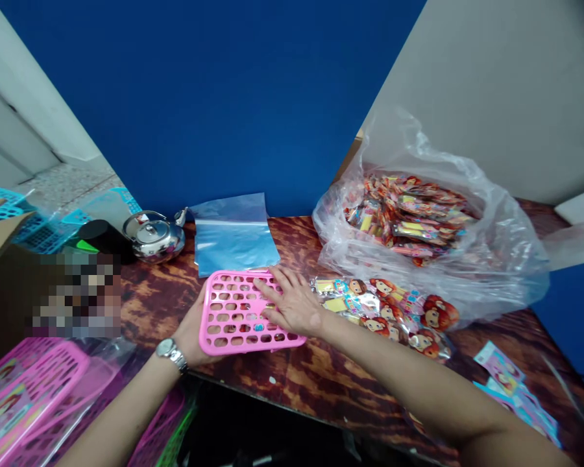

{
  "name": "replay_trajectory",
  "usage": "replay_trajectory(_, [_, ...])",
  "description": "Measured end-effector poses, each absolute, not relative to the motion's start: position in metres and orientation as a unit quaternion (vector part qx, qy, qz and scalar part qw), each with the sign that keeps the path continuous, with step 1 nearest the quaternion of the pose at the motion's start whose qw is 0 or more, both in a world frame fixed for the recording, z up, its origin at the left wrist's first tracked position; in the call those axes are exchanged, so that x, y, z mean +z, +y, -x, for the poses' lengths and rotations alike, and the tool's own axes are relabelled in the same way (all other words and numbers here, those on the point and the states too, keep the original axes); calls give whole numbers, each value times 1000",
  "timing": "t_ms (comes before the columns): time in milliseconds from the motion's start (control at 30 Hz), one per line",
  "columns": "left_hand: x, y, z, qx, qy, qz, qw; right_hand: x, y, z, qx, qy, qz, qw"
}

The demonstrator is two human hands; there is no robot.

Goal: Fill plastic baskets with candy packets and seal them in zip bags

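A pink plastic basket (254, 307) with a perforated lid is near the table's front edge, with small coloured things showing through its holes. My left hand (193, 334) grips the basket's left side, its fingers mostly hidden behind it. Across the lid's right part lies my right hand (294, 305), fingers spread and flat. Just right of that hand, several clear packets (384, 308) printed with a red-haired cartoon figure lie on the table. Behind the basket is a clear plastic bag (233, 240) over a blue sheet.
A large transparent bag (496, 259) full of similar packets stands at the right. Printed cards (516, 389) lie at the front right. A shiny metal teapot (156, 239) stands back left, beside a black cylinder (104, 239). More pink baskets (71, 366) are stacked at lower left.
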State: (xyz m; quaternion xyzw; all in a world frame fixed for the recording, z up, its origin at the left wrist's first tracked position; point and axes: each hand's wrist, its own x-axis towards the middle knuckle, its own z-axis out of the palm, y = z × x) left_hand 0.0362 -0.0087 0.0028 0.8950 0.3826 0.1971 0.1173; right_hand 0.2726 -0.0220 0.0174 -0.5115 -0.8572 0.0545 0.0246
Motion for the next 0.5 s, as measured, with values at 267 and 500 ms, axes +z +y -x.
replay_trajectory(267, [-4, -48, 15, 311, 531, -715, 333, 19, -21, -271, 50, -857, 512, 15])
replay_trajectory(500, [-7, -66, -28, 343, 593, -650, 328, 14, -21, -270, 39, -856, 515, 13])
